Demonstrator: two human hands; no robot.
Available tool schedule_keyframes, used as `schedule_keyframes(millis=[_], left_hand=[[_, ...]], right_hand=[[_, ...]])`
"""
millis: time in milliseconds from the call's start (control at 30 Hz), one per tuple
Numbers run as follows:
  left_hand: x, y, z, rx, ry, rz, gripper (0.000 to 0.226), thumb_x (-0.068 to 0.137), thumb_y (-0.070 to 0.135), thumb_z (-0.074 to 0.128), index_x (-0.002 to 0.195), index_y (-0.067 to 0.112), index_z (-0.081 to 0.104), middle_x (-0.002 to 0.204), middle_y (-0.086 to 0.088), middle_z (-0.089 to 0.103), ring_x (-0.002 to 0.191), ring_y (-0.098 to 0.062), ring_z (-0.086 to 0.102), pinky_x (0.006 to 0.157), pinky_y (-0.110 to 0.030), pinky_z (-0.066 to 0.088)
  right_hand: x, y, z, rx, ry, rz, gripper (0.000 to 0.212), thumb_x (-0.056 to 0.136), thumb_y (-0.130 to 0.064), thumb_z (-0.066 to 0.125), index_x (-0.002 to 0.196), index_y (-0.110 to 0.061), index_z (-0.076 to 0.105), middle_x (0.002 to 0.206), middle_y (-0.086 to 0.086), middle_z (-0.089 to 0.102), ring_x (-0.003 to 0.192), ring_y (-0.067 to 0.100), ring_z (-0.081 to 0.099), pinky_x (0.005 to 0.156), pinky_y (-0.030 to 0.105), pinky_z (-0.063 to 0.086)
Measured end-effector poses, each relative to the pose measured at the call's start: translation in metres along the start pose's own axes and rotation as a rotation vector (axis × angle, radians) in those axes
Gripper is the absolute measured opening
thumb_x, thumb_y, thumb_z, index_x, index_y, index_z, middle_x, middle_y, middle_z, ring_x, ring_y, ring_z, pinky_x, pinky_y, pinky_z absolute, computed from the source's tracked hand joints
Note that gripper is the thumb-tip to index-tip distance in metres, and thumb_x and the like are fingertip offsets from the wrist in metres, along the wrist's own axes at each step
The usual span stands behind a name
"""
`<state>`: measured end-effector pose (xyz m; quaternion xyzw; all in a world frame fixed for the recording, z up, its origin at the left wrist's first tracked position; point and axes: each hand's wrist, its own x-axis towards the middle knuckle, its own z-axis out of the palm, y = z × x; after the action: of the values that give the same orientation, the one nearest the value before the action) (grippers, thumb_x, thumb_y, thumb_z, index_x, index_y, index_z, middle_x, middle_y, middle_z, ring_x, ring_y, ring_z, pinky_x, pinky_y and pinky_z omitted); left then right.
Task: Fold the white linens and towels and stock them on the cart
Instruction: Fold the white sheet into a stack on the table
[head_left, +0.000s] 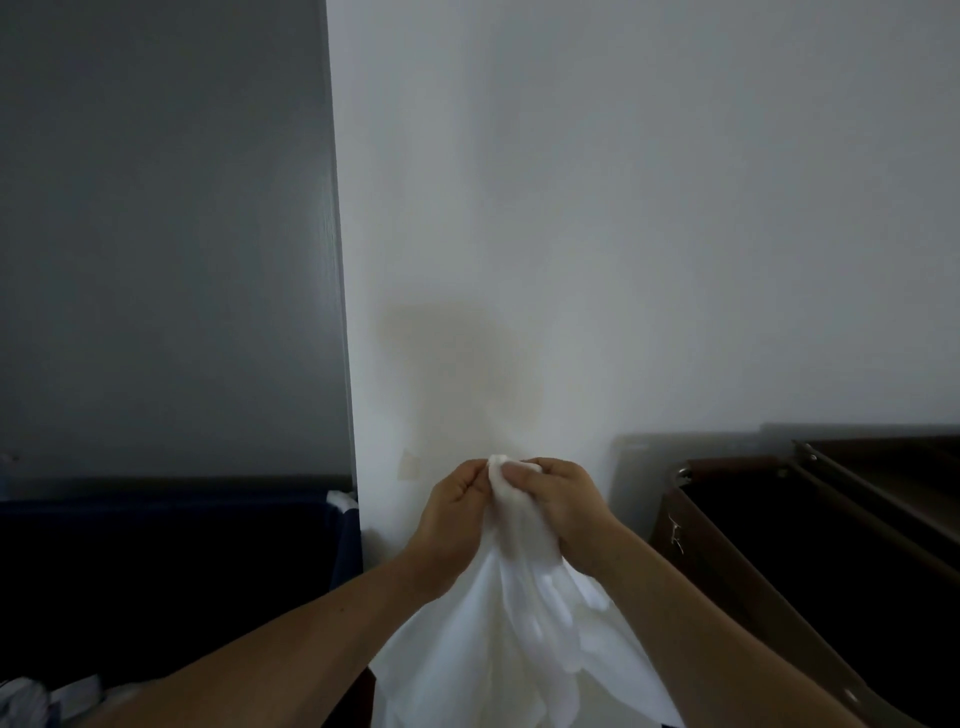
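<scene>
A white linen (511, 634) hangs down in front of me, bunched at its top and spreading wide toward the bottom edge of the view. My left hand (454, 506) and my right hand (558, 499) are held close together at chest height, and both pinch the bunched top of the cloth between thumb and fingers. The lower end of the linen runs out of view. A dark brown cart (737, 525) stands at the right, with a deep dark interior.
A dark blue bin (343, 525) stands at the left, with a bit of white cloth (340, 499) over its corner and crumpled linens (31, 699) at the bottom left. A white wall corner (348, 312) rises straight ahead.
</scene>
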<state>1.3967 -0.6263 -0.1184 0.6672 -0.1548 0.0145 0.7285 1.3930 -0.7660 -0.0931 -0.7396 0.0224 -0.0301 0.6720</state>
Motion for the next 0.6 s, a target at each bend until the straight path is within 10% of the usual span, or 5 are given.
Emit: schedule_keyframes(millis=[400, 600], left_hand=[[0.009, 0.003, 0.0, 0.114, 0.036, 0.039, 0.027, 0.101, 0.036, 0.049, 0.101, 0.021, 0.071, 0.099, 0.003, 0.073, 0.097, -0.015, 0.068, 0.084, -0.03, 0.058], [0.013, 0.009, -0.007, 0.208, 0.094, 0.052, 0.024, 0.102, 0.031, 0.047, 0.094, 0.027, 0.069, 0.089, 0.01, 0.071, 0.082, -0.006, 0.066, 0.068, -0.014, 0.052]], right_hand=[[0.005, 0.002, 0.006, 0.0, 0.107, -0.096, 0.023, 0.084, -0.028, 0.077, 0.086, -0.007, 0.07, 0.084, 0.011, 0.075, 0.081, 0.027, 0.073, 0.068, 0.038, 0.061], [0.005, -0.001, -0.005, -0.052, 0.021, -0.094, 0.022, 0.085, -0.026, 0.076, 0.076, -0.007, 0.07, 0.073, 0.009, 0.069, 0.067, 0.027, 0.063, 0.066, 0.039, 0.054]])
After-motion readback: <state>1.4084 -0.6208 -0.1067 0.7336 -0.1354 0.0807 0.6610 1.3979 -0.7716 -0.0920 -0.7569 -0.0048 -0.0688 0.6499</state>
